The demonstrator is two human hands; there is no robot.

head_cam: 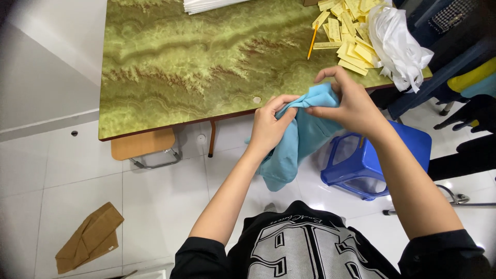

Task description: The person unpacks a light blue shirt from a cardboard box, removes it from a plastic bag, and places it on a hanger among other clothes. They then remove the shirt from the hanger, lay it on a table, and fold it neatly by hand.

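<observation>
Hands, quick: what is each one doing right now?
Left hand: closed, gripping the light blue cloth.
Right hand: pinching the same cloth's top fold, some fingers raised.

Bunched light-blue cloth [302,132], hanging below table edge

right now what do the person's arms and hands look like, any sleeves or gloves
Both hands are bare: no gloves, and no rings or watch in view on the left hand or the right hand. The forearms are bare too. Black sleeves are pushed up near the elbows, part of a black top with large grey-white block print on the chest.
</observation>
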